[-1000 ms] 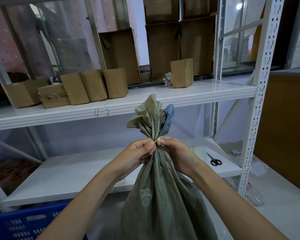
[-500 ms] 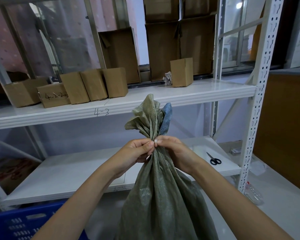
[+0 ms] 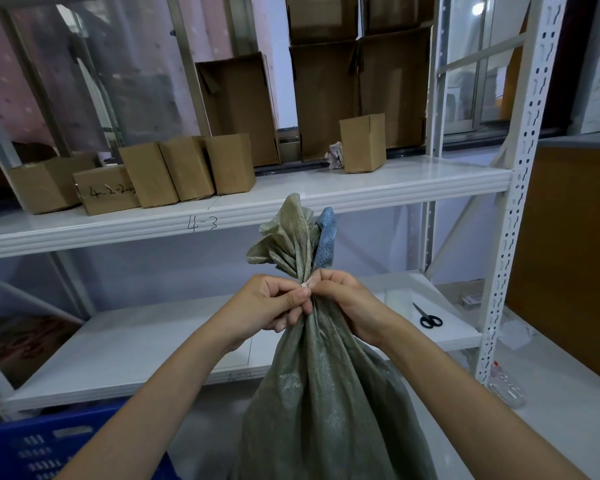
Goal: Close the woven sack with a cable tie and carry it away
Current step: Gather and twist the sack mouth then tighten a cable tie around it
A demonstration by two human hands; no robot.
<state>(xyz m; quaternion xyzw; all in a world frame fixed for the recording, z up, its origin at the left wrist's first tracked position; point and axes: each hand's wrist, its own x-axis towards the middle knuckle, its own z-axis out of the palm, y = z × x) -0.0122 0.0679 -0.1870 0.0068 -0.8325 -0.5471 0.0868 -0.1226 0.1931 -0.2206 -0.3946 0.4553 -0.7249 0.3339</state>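
We are holding the grey-green woven plastic sack [image 3: 326, 393] upright in front of the white metal shelving [image 3: 395, 188], both forearms reaching up and inward from the lower corners so that the hands are meeting at its gathered neck. Our left hand [image 3: 271, 303] is curling its fingers round the left side of the neck, thumb pressing toward the centre. Our right hand [image 3: 347, 299] is gripping the right side, fingers bent over the bunched fabric. Between the two thumbs we are pinching a small white piece, apparently the thin white cable tie [image 3: 303, 285], though too little is showing to be sure. The ruffled mouth of the sack is fanning out above our knuckles, and a pair of black-handled scissors [image 3: 428, 317] is lying on the lower shelf to the right.
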